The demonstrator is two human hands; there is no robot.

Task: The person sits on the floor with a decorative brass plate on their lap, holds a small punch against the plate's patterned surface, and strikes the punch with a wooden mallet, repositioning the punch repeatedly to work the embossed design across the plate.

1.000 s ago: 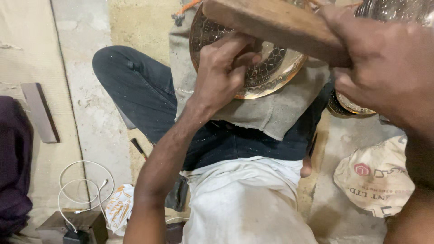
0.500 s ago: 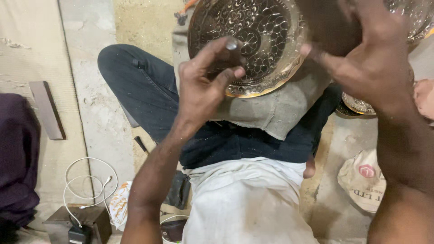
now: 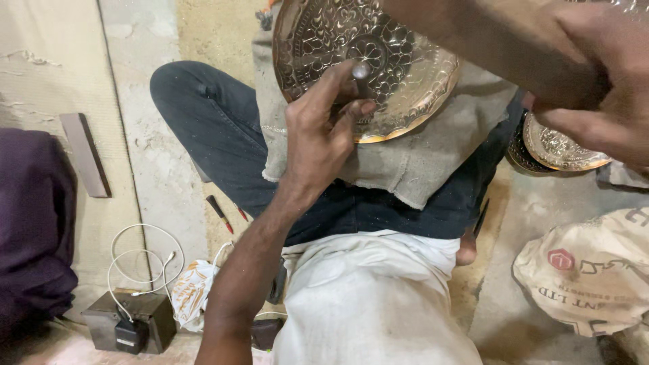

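- Left hand (image 3: 324, 138) closed around a short metal punch (image 3: 360, 76), thumb and fingers pinching the shaft, flat top end sticking up past the fingertips.
- Punch tip hidden behind the fingers; appears set on the engraved brass plate (image 3: 399, 67), near the central flower motif.
- Plate round, golden, dense floral and leaf pattern, bright plain rim; lying on a grey-beige cloth (image 3: 412, 159) draped over the lap.
- Lower plate edge just under the left hand's fingers, touching or nearly so.
- Right hand (image 3: 595, 88) raised close to the camera at upper right, blurred, fingers curled in a grip; held thing not clear enough to name.
- Right forearm crossing over the plate's top right part.
- Second engraved brass plate (image 3: 561, 149) on the floor at right, partly behind the right hand, stacked on a darker dish.
- Seated cross-legged: dark trousers (image 3: 209, 122), white garment (image 3: 365, 297) below.
- Small red-handled tool (image 3: 220, 213) on the floor beside the left leg.
- White cable (image 3: 138, 260) coiled over a dark box (image 3: 128, 321) at lower left.
- Printed sack (image 3: 588, 280) at lower right, well apart from the plate.
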